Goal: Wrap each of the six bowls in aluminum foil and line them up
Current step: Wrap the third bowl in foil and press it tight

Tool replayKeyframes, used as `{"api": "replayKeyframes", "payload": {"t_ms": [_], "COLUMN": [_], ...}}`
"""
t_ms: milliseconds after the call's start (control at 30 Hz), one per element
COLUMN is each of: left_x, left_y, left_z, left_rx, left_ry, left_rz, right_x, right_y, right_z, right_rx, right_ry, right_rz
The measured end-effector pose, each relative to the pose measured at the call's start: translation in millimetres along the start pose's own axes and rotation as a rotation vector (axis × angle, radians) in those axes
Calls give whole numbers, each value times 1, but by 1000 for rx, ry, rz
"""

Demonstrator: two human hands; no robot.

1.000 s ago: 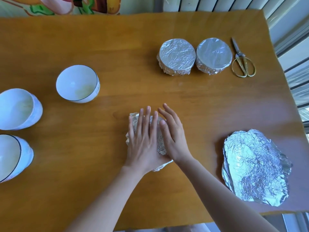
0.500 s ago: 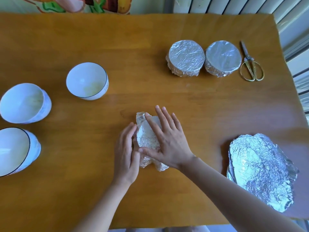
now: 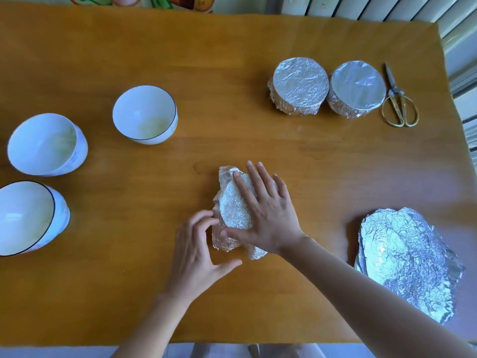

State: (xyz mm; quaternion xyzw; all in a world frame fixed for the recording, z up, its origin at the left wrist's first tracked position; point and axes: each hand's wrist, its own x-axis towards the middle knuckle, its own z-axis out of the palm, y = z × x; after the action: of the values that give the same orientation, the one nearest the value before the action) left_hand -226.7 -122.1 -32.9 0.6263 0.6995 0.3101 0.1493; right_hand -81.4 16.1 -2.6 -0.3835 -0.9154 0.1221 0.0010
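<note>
A bowl half wrapped in crumpled foil [image 3: 233, 208] lies in the middle of the wooden table [image 3: 258, 140]. My right hand [image 3: 265, 213] lies flat on top of it with straight fingers. My left hand [image 3: 198, 244] touches the foil's left side with its fingertips, thumb spread out. Two foil-wrapped bowls stand side by side at the back right, one [image 3: 299, 85] left of the other [image 3: 357, 87]. Three bare white bowls are on the left: one [image 3: 145, 115] further in, one [image 3: 46, 148] at the edge, one [image 3: 28, 218] nearest me.
Gold-handled scissors [image 3: 397, 104] lie right of the wrapped bowls. A stack of crinkled foil sheets [image 3: 407, 262] lies at the front right near the table's edge. A radiator and window frame run along the far right.
My left hand slid off the top of the foil bundle to its left side. My right hand spread wider over the top. The camera view shifted a little.
</note>
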Motion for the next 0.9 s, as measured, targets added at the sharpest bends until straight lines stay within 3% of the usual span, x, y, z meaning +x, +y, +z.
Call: {"api": "replayKeyframes", "payload": {"t_ms": [167, 267, 433, 767, 900], "left_x": [0, 3, 9, 27, 31], "left_y": [8, 6, -11, -8, 1], "left_z": [14, 11, 7, 1, 8], "left_rx": [-39, -40, -124, -626, -600], "left_ry": [137, 181, 95, -160, -47], "left_rz": [-205, -140, -76, -461, -562], "right_x": [1, 1, 0, 1, 1], "right_y": [-1, -1, -1, -3, -3], "right_z": [-1, -1, -1, -1, -1], "right_rx": [-26, -35, -45, -53, -55], "right_ry": [-10, -12, -6, -27, -19], "right_rz": [3, 3, 0, 19, 25]}}
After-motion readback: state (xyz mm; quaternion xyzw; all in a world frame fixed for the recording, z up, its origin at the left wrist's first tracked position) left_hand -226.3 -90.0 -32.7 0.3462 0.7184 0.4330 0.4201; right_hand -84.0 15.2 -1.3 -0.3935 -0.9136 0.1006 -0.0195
